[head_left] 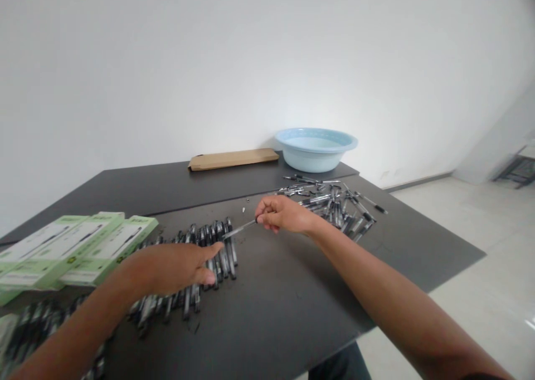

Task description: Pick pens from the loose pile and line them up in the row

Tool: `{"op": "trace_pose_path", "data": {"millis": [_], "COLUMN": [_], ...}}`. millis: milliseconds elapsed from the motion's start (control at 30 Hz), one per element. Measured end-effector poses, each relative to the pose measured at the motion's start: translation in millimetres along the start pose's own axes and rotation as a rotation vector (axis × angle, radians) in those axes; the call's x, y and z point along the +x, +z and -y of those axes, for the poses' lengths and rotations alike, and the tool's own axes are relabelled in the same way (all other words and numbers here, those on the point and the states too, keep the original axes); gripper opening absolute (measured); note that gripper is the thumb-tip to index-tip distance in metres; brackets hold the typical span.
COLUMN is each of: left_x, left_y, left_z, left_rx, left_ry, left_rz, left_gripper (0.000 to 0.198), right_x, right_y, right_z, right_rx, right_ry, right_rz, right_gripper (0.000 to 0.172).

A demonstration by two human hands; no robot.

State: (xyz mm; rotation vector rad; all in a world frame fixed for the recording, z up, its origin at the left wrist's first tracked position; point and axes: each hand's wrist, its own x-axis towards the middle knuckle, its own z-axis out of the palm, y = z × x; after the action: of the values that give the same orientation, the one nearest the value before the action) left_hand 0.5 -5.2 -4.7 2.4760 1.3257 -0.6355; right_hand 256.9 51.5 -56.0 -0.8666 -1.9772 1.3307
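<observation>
Several green-and-white boxes (112, 243): left of the left fingers, overlapping, the leftmost cut off by the frame, small print unreadable.
Left hand (184, 266): index finger and thumb spread apart; other fingers hidden; whether they touch the pens below, I cannot tell.
Row of pens (187, 302): beneath and beside the left fingers, partly covered by hand and forearm.
Clear pen (240, 230): between both hands' fingertips, its right end hidden.
Right hand (278, 213): thumb and index pinching that end.
Loose pens (334, 210): jumbled, right of the right fingers, wrist masking some.
</observation>
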Motion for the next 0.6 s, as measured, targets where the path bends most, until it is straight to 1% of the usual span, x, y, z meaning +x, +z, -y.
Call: {"op": "trace_pose_path", "data": {"millis": [33,133,200,267,300,367,433,500,600], "left_x": [-0.4,-0.7,0.7,3.0,4.1,5.8,6.4,6.3,5.3], "left_y": [-0.6,-2.8,-4.2,-5.4,-5.9,-6.5,-6.4,-6.0,-6.5], "left_z": [0.7,-2.2,-8.1,-15.5,-18.8,-23.2,-23.4,-19.6,-11.1], "left_rx": [-0.015,-0.041,-0.047,-0.054,-0.058,-0.064,-0.052,-0.056,-0.085], "left_ry": [-0.021,-0.072,-0.077,-0.061,-0.05,-0.037,-0.038,-0.013,0.028], "left_rz": [0.029,0.041,0.023,0.0,0.014,0.024,0.038,0.031,0.013], "left_gripper": [0.069,0.077,0.081,0.082,0.081,0.071,0.061,0.056,0.065], "right_x": [-1.3,-5.2,-6.9,-7.7,-7.9,-8.3,-9.1,-10.4,-12.9], "right_y": [4.1,15.8,25.2,36.3,42.1,53.1,61.3,65.6,66.2], "right_z": [4.3,15.7,21.3,24.3,24.8,24.2,22.7,21.8,22.6], "right_rx": [0.0,-0.006,0.041,0.135,0.188,0.267,0.297,0.283,0.186], "right_ry": [-0.007,-0.037,-0.058,-0.072,-0.082,-0.113,-0.153,-0.178,-0.187], "right_rz": [0.037,0.117,0.129,0.125,0.127,0.142,0.158,0.145,0.058], "right_gripper": [0.01,0.012,0.014,0.017,0.018,0.019,0.019,0.017,0.017]}}
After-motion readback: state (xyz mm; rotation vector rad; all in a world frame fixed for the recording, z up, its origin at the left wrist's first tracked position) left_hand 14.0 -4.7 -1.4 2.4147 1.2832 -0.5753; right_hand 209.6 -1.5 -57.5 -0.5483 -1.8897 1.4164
